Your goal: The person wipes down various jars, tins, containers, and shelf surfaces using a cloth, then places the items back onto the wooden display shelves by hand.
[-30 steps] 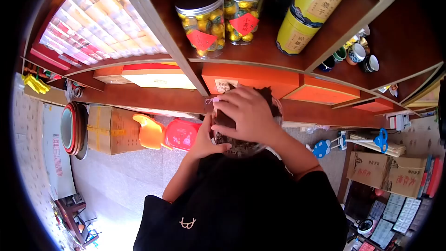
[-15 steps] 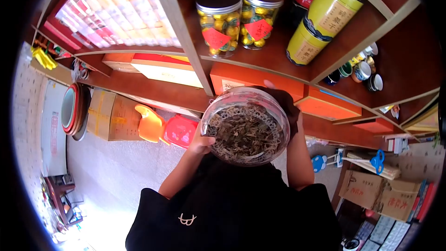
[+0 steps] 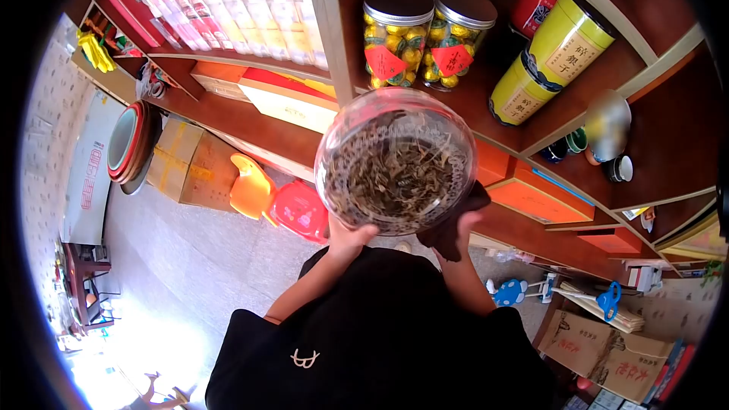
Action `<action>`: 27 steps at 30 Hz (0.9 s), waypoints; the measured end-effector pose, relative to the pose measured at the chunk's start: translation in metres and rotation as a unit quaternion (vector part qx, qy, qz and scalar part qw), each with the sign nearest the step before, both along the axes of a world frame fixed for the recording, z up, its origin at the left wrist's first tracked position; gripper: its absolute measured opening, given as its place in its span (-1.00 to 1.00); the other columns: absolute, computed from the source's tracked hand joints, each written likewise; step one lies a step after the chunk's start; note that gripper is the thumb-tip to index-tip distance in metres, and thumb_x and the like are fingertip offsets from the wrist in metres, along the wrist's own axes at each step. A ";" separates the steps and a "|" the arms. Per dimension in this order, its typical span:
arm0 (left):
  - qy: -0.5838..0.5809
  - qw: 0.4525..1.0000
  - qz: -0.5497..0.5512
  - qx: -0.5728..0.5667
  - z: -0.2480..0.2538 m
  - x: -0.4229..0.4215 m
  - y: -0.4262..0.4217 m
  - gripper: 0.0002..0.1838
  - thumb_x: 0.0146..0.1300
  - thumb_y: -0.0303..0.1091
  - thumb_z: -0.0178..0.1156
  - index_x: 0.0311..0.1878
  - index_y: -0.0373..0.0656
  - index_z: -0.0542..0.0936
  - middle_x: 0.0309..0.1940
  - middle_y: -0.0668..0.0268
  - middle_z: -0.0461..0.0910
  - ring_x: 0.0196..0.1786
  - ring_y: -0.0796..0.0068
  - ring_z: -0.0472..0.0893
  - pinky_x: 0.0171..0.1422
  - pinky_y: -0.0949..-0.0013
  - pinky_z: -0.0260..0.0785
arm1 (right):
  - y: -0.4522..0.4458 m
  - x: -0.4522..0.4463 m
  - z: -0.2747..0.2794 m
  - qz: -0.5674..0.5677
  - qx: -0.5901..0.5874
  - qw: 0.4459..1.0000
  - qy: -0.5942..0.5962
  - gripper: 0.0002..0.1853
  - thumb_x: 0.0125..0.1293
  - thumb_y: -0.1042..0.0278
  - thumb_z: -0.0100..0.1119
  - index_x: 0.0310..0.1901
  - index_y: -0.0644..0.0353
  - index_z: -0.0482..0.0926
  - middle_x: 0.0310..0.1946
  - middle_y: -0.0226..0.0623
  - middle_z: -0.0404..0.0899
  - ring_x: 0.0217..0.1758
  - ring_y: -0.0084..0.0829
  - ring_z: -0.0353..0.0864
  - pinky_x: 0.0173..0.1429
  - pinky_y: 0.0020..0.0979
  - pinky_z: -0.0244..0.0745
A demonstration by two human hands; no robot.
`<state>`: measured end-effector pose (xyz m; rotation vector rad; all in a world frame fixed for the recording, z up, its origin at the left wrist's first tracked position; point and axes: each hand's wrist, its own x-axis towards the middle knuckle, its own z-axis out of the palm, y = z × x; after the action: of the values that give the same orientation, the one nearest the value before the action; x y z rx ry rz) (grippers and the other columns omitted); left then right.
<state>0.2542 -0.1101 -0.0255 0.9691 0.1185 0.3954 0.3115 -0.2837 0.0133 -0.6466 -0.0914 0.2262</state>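
A clear round jar [image 3: 395, 163] with dried leaves, which look like tea, is held up in front of the shelf, its wide round face toward me. My left hand [image 3: 351, 237] grips its lower left edge, the thumb lying along the rim and the other fingers hidden behind. At the lower right, my right hand [image 3: 461, 234] holds a dark brown cloth [image 3: 448, 231] pressed against the jar's side. Most of the right fingers are hidden by the cloth. Behind the jar stand lidded jars of gold-wrapped balls [image 3: 395, 49].
Wooden shelves carry yellow-green canisters [image 3: 562, 49], orange boxes [image 3: 543, 193] and small cups [image 3: 619, 168]. On the floor at left are a cardboard box [image 3: 186, 163], an orange chair [image 3: 252, 188] and a red stool [image 3: 300, 209]. Flattened cartons [image 3: 600, 349] lie at lower right.
The jar has moved up toward the shelf and tilted. My right hand and the cloth have slid from its upper right side down to its lower right. My left hand is lower on the rim.
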 end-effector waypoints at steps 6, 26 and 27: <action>-0.060 0.987 -0.133 -0.075 0.046 0.005 0.034 0.46 -0.40 0.29 0.62 0.49 -0.28 0.03 0.39 0.11 0.26 0.47 0.17 0.26 0.54 0.09 0.10 | -0.032 0.050 0.016 0.039 -0.081 0.993 -0.074 -0.11 0.08 0.28 0.42 0.43 0.26 0.18 0.34 -0.22 0.30 0.36 -0.22 0.37 0.41 -0.22 0.28; 0.002 0.995 -0.012 -0.095 0.023 -0.001 0.013 0.01 0.06 0.07 0.40 0.44 -0.26 0.14 0.32 0.11 0.35 0.35 0.15 0.38 0.43 0.09 0.24 | 0.009 0.023 0.039 -0.272 -0.528 0.630 -0.501 -0.14 0.27 -0.35 0.05 0.45 0.09 0.24 0.46 0.00 0.16 0.53 -0.05 0.13 0.56 0.22 -0.32; -0.005 0.996 -0.018 -0.086 0.018 -0.002 0.006 -0.07 0.11 0.14 0.32 0.40 -0.27 0.23 0.31 0.11 0.39 0.33 0.13 0.42 0.43 0.06 0.24 | 0.013 0.030 0.040 -0.301 -0.357 0.785 -0.408 -0.11 0.32 -0.34 0.00 0.49 0.15 0.14 0.51 0.01 0.06 0.57 -0.06 0.05 0.58 0.12 -0.25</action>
<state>0.2524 -0.1041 -0.0075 0.7977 0.1245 0.3499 0.3414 -0.2706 0.0534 -1.4664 -0.6472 -0.7044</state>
